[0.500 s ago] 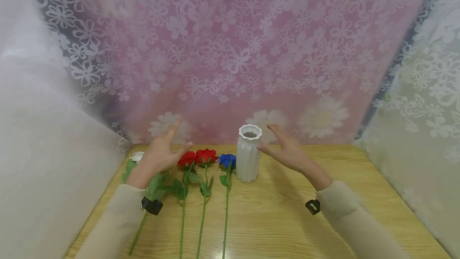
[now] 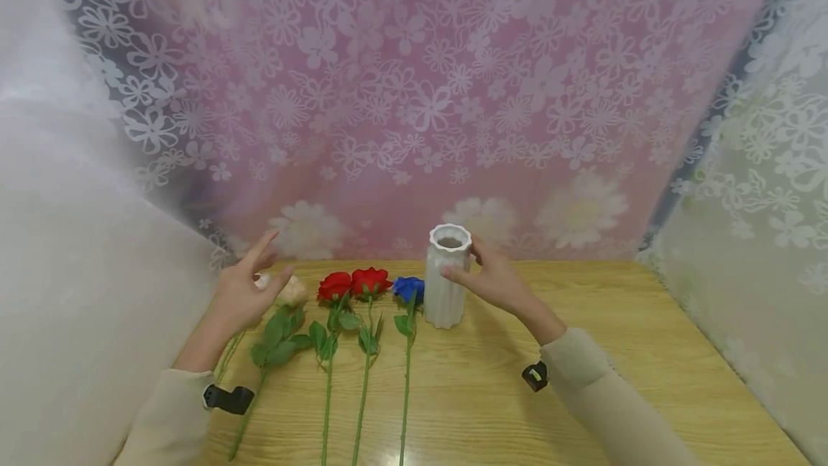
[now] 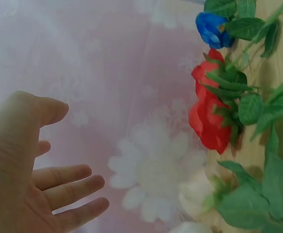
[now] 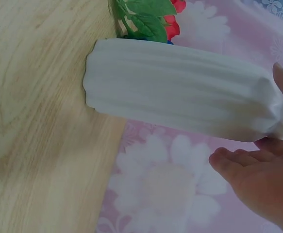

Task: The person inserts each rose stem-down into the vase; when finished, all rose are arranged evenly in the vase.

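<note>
A white fluted vase (image 2: 446,290) stands upright on the table, beside a blue rose (image 2: 410,289). My right hand (image 2: 494,280) reaches around its upper part from the right, thumb on the near side. In the right wrist view, several fingers (image 4: 243,162) show a gap from the vase (image 4: 180,87); whether the thumb touches it I cannot tell. Over at the left, my empty left hand (image 2: 242,293) hovers with fingers spread, partly covering a white rose (image 2: 261,281). A cream rose (image 2: 292,292) lies just right of it. Two red roses (image 2: 371,281) lie between the cream and blue ones.
Long green stems (image 2: 365,394) run toward the near edge of the wooden table (image 2: 491,408). A pink flowered sheet (image 2: 414,128) rises behind the table, and pale sheets (image 2: 77,272) hang along both sides. Each wrist wears a small black camera (image 2: 535,376).
My right hand has moved left, from beside the vase to around its upper part. The left hand has shifted left and down, uncovering the cream rose. The vase and flowers stay put.
</note>
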The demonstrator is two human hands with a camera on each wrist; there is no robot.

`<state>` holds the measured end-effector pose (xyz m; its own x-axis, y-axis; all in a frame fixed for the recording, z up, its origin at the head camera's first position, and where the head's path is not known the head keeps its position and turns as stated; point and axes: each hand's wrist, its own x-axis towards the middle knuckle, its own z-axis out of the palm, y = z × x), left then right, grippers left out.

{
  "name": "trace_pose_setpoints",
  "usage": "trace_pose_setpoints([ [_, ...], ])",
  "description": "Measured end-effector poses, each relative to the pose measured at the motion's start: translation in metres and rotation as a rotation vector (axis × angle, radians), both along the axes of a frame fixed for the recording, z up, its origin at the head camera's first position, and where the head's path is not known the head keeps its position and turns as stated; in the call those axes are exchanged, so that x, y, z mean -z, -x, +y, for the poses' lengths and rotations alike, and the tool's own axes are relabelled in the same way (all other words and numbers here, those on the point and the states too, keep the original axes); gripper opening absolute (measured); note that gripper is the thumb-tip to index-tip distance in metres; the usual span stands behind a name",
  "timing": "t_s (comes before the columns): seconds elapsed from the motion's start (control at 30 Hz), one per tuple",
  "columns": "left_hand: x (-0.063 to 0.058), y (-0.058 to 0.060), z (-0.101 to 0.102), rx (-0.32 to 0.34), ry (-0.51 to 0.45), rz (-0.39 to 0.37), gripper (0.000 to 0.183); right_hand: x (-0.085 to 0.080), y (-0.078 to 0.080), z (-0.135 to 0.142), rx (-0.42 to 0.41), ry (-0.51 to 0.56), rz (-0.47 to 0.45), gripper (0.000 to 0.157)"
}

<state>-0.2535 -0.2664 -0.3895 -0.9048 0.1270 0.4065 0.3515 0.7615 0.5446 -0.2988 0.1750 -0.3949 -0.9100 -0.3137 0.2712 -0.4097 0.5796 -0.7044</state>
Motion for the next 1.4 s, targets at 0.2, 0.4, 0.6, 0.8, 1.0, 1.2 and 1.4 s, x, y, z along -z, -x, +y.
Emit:
trace_pose_setpoints([
  [0.2, 0.014, -0.012, -0.026, -0.013, -0.074, -0.037, 0.068, 0.005, 0.001, -0.001, -0.023, 0.059, -0.011, 0.081],
  [0.4, 0.028, -0.021, -0.045, -0.056, -0.105, -0.104, 0.061, 0.007, 0.002, -0.001, -0.05, 0.109, -0.027, 0.077],
  [0.6, 0.042, -0.025, -0.06, -0.018, -0.199, -0.205, 0.06, 0.008, 0.002, 0.001, -0.067, 0.141, -0.049, 0.073],
  [0.8, 0.053, -0.032, -0.072, -0.023, -0.229, -0.252, 0.062, 0.009, 0.002, 0.0, -0.055, 0.126, -0.04, 0.076],
  [1.0, 0.063, -0.038, -0.085, -0.043, -0.3, -0.381, 0.066, 0.008, 0.002, 0.0, -0.064, 0.124, -0.028, 0.076],
  [1.2, 0.073, -0.044, -0.095, -0.054, -0.356, -0.464, 0.068, 0.008, 0.003, 0.001, -0.058, 0.12, -0.034, 0.075],
  [1.4, 0.084, -0.048, -0.102, -0.054, -0.412, -0.528, 0.068, 0.009, 0.003, 0.002, -0.057, 0.118, -0.043, 0.075],
])
